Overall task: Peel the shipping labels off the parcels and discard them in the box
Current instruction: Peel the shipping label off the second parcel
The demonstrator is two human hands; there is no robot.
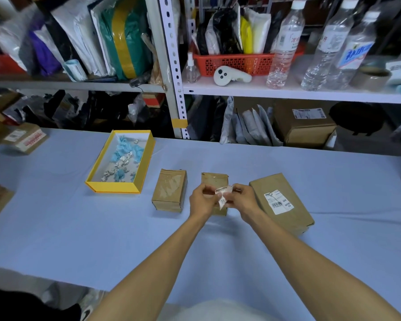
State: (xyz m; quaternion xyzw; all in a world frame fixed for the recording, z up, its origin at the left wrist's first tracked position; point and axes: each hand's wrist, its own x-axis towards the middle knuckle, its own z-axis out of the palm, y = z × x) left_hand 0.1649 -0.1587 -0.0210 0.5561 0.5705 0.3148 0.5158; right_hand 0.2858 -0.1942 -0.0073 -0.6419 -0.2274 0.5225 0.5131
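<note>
brown cardboard on the blue table (79,216), and the action is at the middle parcel (214,180). the left hand (203,198) and right hand (241,200) both pinch a crumpled white label (222,196) right over the middle parcel, fingers curled on it from either side. just left of the middle parcel sits a bare parcel (170,191). further left is the yellow box (112,188), with scrunched labels (123,156) inside. just right of the middle parcel, a bigger parcel (285,218) wears a printed label (278,201).
</note>
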